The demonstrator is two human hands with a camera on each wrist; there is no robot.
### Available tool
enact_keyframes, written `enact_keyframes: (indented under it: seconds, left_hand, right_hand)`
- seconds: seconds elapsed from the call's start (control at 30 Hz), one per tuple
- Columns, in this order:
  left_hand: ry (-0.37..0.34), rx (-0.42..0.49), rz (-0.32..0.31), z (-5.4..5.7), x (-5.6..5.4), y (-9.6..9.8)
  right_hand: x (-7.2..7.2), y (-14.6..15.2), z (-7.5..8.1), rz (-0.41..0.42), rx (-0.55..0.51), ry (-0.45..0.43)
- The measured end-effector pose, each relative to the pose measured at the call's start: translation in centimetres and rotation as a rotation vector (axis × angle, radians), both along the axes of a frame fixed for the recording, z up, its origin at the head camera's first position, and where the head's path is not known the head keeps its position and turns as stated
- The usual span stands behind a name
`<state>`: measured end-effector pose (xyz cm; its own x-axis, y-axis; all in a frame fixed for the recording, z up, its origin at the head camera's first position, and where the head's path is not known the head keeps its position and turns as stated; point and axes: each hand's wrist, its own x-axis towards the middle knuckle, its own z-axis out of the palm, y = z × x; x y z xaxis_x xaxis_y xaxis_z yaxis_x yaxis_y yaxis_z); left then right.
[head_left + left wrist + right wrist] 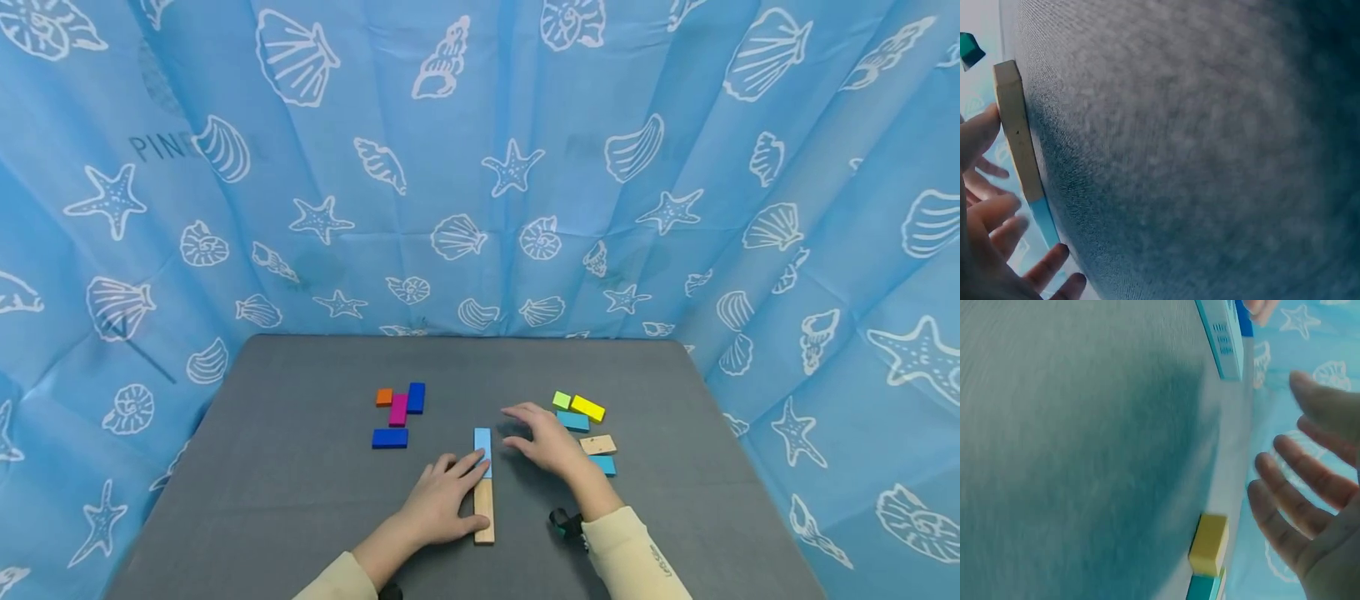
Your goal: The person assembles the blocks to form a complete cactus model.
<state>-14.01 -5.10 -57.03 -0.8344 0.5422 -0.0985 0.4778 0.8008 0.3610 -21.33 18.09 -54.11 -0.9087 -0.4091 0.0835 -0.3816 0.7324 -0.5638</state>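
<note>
A light blue block [482,440] and a plain wooden block [484,498] lie end to end in one straight line at the middle of the table. Over their left side reaches my left hand [442,504], its fingers spread. Its fingertips rest at the light blue block, and its thumb touches the wooden block [1019,134] near the closer end. To the right of the line, my right hand [553,442] hovers with fingers extended and holds nothing. A gap separates its fingertips from the light blue block [1219,340].
Left on the grey table [300,517] lie an orange block [384,397], a magenta block [398,410] and two dark blue blocks [390,438]. Beyond my right hand are a green block [561,400], a yellow block [588,408], two teal blocks [572,421] and a wooden one [597,445].
</note>
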Motion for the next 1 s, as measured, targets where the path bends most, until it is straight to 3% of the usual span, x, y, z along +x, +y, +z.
enact_keyframes:
  seconds: [0.27, 0.53, 0.83, 1.0]
  left_hand:
    - [-0.032, -0.004, 0.014, 0.0, 0.3, 0.2]
    - [-0.063, -0.014, 0.011, 0.4, 0.3, 0.2]
    - [-0.058, -0.013, 0.010, 0.6, 0.5, 0.3]
    - [-0.052, -0.017, 0.014, 0.6, 0.5, 0.4]
  right_hand:
    - [0.1, 2.2, -0.1, -0.120, 0.020, -0.002]
    - [-0.1, 3.9, -0.1, -0.218, 0.126, -0.002]
    - [-0.7, 3.9, -0.9, -0.241, 0.207, -0.025]
    - [-1.0, 3.5, -1.1, -0.247, 0.201, -0.027]
